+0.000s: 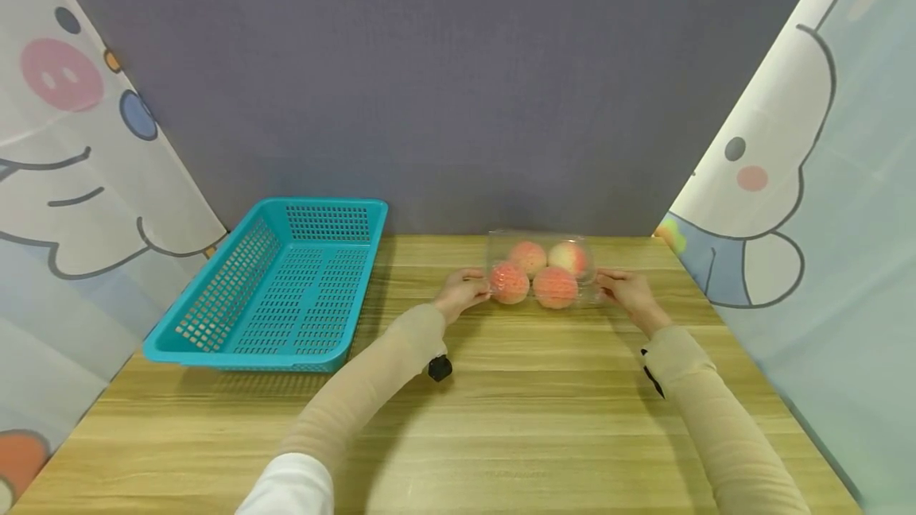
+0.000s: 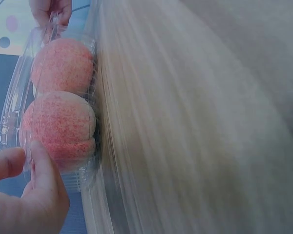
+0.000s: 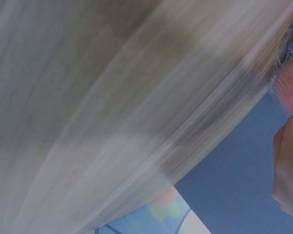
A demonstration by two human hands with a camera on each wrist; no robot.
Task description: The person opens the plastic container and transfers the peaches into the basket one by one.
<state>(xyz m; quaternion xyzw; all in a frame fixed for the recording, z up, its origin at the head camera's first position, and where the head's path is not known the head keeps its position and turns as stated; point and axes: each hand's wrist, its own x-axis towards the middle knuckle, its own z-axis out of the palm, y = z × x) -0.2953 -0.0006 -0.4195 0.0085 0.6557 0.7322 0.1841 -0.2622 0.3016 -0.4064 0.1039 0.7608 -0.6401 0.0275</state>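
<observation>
One turquoise basket sits by the far left corner of the table, left of the left hand. One dark grey panel stands along the far edge. Four peaches lie in one clear box near that edge, right of the middle, its long axis running left to right. The left hand pinches its left end, the right hand its right end; how far its lid is closed is hard to tell.

From my remote view, I observe the wooden table: teal basket on its left part; grey wall behind it; cartoon-printed sheets flanking it.
</observation>
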